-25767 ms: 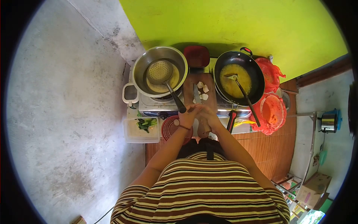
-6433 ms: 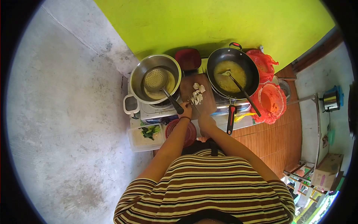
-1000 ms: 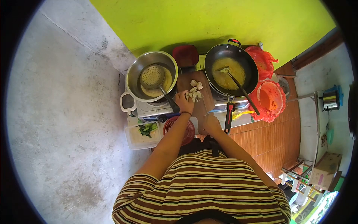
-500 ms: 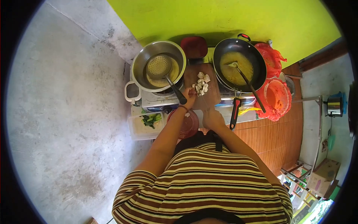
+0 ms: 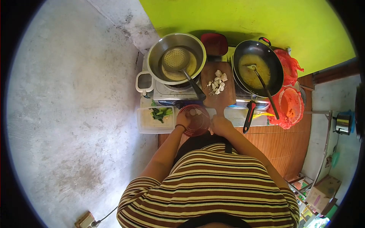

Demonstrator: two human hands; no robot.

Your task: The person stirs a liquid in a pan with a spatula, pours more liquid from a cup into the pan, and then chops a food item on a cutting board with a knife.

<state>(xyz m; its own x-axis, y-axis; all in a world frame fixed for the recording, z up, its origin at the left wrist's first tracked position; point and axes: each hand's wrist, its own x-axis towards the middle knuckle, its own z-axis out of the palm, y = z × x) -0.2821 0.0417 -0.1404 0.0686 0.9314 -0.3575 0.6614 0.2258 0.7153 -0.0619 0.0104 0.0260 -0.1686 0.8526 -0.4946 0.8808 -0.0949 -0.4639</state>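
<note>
My left hand [image 5: 184,118] reaches into a red perforated plastic basket [image 5: 202,131] in front of the stove. Its fingers point down beside a few pale pieces, and their tips are too indistinct to show a grip. My right hand [image 5: 222,126] is closed near the handle end of a wooden cutting board [image 5: 222,99]. It seems to hold a knife, whose thin blade is barely visible. Pale chopped pieces [image 5: 218,82] lie heaped on the board, apart from both hands.
A steel basin [image 5: 152,57] with a skimmer [image 5: 176,60] stands left of the board. On the right is a black wok [image 5: 278,64] with yellowish liquid and a spatula [image 5: 266,85]; its handle [image 5: 249,117] juts toward me. A clear tray [image 5: 146,127] holds green leaves.
My left hand has left the chopped pieces on the board and come down into the red basket. My right hand stays near the board's handle. The whole view has shifted slightly.
</note>
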